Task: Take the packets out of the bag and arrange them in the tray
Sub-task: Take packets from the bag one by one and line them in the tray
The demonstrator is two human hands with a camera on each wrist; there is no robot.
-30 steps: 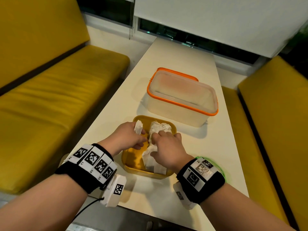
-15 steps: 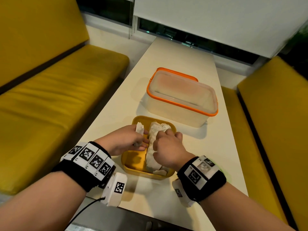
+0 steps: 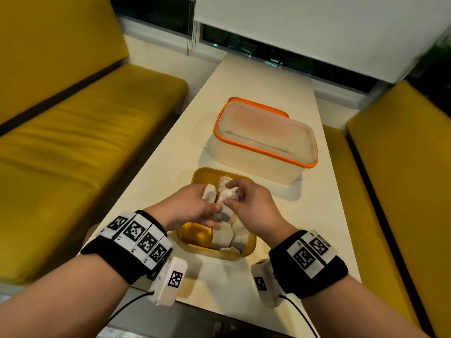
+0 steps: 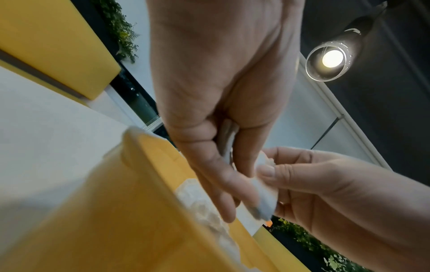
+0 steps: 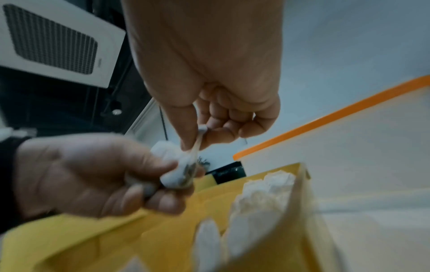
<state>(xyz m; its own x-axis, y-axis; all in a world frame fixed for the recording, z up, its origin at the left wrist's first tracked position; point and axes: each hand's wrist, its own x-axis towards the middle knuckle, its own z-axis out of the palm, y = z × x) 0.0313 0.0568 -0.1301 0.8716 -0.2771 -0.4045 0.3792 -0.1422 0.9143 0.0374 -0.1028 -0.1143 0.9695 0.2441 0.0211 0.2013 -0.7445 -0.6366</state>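
Observation:
A yellow tray (image 3: pixel 195 240) sits near the table's front edge with several white packets (image 3: pixel 225 236) along its right side. Both hands hover just above it. My left hand (image 3: pixel 197 206) grips a small bunch of white packets (image 3: pixel 209 193), seen edge-on between thumb and fingers in the left wrist view (image 4: pixel 227 139). My right hand (image 3: pixel 246 203) pinches one packet (image 3: pixel 227 196) by its top edge with thumb and forefinger (image 5: pixel 196 145), touching the left hand's bunch. No bag shows in any view.
A clear plastic container with an orange rim (image 3: pixel 266 145) stands just behind the tray. The narrow cream table (image 3: pixel 317 228) runs away from me between two yellow benches (image 3: pixel 85 142). A window and blind close off the far end.
Both hands have risen a little from the tray. The right hand left the row of packets it pressed and now pinches one packet up beside the left hand's bunch.

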